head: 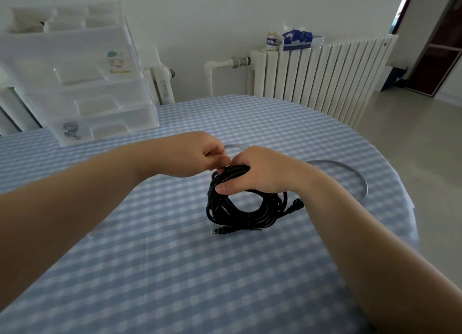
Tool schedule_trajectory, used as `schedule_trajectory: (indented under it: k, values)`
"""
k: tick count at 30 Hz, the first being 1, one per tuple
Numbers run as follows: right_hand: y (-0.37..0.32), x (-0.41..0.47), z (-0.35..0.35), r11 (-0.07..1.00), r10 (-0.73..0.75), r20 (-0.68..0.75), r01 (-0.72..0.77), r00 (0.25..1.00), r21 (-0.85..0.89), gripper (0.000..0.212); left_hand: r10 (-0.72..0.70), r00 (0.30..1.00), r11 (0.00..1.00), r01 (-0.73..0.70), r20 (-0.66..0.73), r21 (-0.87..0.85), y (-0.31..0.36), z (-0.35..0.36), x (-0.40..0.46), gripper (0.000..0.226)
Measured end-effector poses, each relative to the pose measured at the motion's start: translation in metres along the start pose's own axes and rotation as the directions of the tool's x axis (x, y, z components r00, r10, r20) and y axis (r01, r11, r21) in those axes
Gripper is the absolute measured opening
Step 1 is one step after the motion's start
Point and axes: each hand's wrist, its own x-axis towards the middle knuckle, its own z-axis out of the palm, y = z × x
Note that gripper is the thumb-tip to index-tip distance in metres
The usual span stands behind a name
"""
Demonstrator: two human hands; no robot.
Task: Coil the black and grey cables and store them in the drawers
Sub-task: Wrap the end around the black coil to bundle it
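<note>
Surface (175, 271) w/ blue-white checked cloth. White radiator (322, 76) behind, by the wall; on top of it a blue tissue pack (297, 39) & small jar (272, 40) beside. White pipe (220, 67) to its left. Dark door (440, 51) far right.

A round-edged table (175, 271) fills the view, draped in a blue-and-white checked cloth (262, 118). At its far left corner stands a translucent white drawer unit (82, 83), its stacked drawers facing the middle of the table. Near the centre sits the black cable (240, 208), wound into a thick coil, lower loops resting on the cloth, one plug end poking out at the front. Just behind and to the right, the grey cable (360, 181) sweeps loose across the checks in a wide arc.
</note>
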Motion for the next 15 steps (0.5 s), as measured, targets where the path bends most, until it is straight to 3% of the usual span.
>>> schedule_trajectory:
  k: [6,11,15]
  values:
    - [-0.011,-0.005,-0.001,0.996,0.007,-0.033,-0.01,0.999,-0.094,0.047,-0.116,0.992,0.993,0.115,0.044,0.031,0.005,-0.003,0.004,0.027]
    - [-0.025,-0.012,0.004,0.968,-0.006,-0.085,-0.016,0.996,-0.251,0.031,-0.262,0.963,0.964,0.258,0.062,0.059,0.012,-0.002,0.006,0.04]
    - [-0.032,-0.015,0.009,0.904,-0.061,-0.127,0.001,0.99,-0.427,0.03,-0.314,0.936,0.949,0.314,0.158,0.025,0.014,-0.008,0.001,0.047]
